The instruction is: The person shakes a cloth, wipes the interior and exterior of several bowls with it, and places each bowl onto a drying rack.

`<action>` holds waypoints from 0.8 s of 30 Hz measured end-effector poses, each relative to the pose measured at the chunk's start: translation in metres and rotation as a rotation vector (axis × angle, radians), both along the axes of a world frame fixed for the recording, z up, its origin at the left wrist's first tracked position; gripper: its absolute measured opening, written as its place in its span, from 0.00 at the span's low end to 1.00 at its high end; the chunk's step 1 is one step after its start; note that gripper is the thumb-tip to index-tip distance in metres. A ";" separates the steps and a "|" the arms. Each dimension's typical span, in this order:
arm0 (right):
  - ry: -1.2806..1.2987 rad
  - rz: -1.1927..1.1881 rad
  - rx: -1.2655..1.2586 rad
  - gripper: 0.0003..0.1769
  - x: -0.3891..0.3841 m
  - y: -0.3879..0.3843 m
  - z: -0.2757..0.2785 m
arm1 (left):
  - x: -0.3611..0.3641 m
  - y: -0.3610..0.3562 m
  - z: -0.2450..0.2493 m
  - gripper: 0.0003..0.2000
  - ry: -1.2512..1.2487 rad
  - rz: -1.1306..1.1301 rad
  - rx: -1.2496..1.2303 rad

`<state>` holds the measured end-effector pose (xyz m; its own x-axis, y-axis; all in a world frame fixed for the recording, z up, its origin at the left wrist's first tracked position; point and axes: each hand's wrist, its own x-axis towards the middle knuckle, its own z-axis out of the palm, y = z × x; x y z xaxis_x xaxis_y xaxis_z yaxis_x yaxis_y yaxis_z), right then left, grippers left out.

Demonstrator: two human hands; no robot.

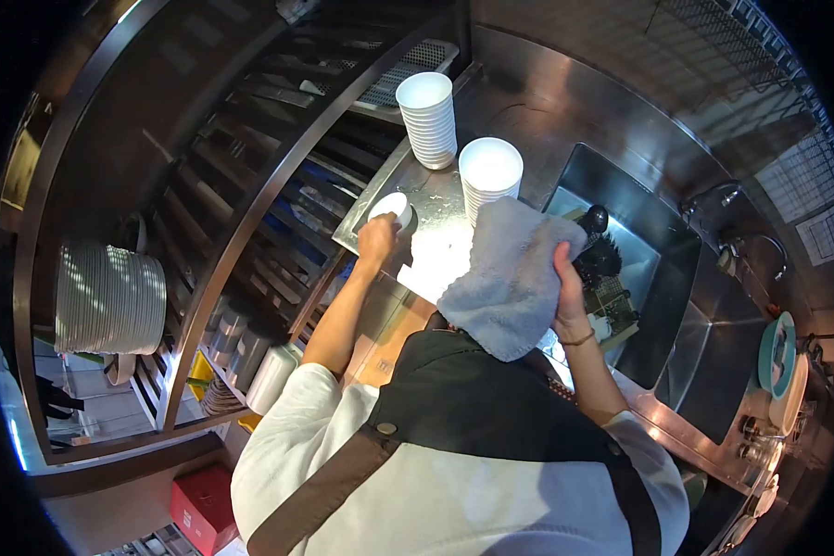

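My left hand is closed on a small white cup above the left end of the steel counter. In my right hand is a grey-blue cloth, gripped at its right edge and hanging spread out in front of my chest. Two tall stacks of white bowls stand on the counter: the farther stack near the back left, and the nearer stack partly hidden behind the cloth.
Right of the cloth is a sink with dark utensils in it. A faucet and a green basin are at the far right. To the left, a metal rack holds stacked white plates.
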<state>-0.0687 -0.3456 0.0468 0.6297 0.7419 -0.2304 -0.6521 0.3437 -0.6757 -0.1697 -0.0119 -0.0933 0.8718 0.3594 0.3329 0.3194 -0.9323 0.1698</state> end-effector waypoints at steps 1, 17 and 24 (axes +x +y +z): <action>0.013 0.031 -0.022 0.33 0.002 0.007 -0.002 | -0.004 -0.007 0.023 0.06 -0.076 0.114 -0.260; -1.036 -0.414 0.012 0.45 -0.069 0.153 0.004 | -0.044 -0.119 0.127 0.12 -1.041 -0.074 -1.487; -2.063 -0.104 0.005 0.38 -0.039 0.144 0.092 | -0.057 -0.135 0.161 0.17 -1.176 0.020 -1.703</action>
<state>-0.1073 -0.2014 0.1384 -0.0658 0.6925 0.7184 0.9178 0.3246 -0.2288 -0.2272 -0.1464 0.0674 0.5312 0.8473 0.0030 -0.5561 0.3459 0.7557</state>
